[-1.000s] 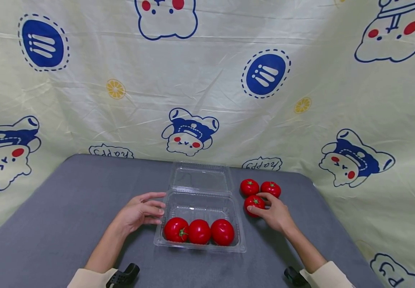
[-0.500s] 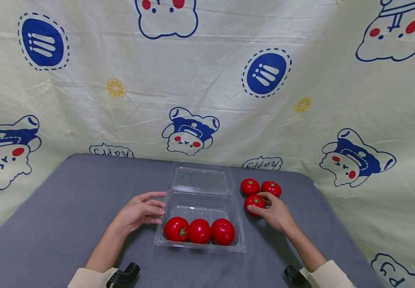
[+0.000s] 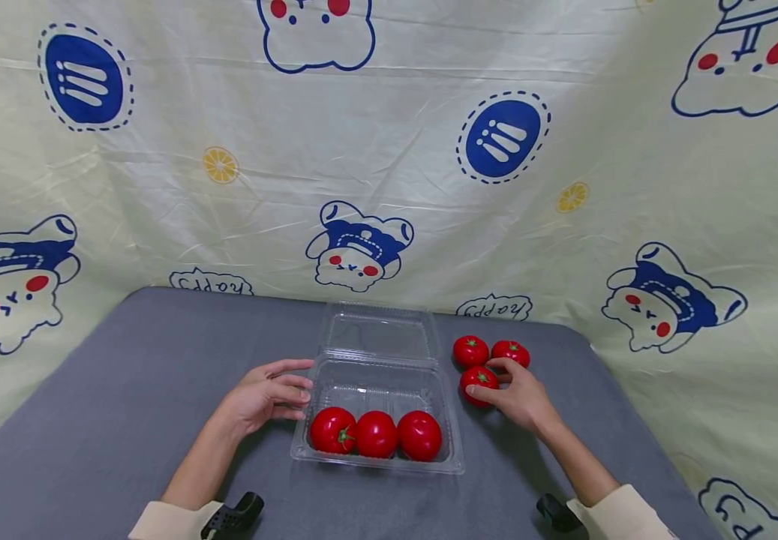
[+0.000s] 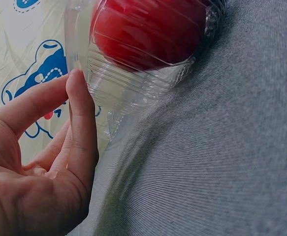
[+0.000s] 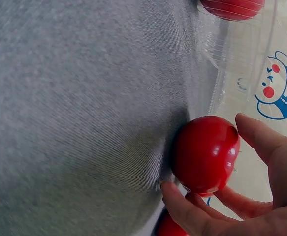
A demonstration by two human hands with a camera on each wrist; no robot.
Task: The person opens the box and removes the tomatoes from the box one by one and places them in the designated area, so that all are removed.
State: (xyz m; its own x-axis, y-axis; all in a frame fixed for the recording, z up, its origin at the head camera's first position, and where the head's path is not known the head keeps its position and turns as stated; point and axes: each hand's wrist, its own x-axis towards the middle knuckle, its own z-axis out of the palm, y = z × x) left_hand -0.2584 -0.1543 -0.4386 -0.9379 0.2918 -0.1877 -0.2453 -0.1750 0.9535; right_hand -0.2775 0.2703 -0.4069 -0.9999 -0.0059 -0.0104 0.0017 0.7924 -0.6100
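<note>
Head view: right hand (image 3: 520,397) grip pinches tomato (image 3: 478,381); left hand (image 3: 263,397) relaxed against clamshell (image 3: 376,397); backdrop "happy".

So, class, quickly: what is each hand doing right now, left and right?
Left hand: open, fingertips against the clear plastic box, gripping nothing.
Right hand: fingers and thumb curled round a loose tomato on the table.

Left hand (image 3: 263,396) relaxed, right hand (image 3: 520,396) curled.

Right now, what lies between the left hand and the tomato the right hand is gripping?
In the head view, the clear box with three tomatoes lies between the left hand and the gripped tomato under the right hand.
</note>
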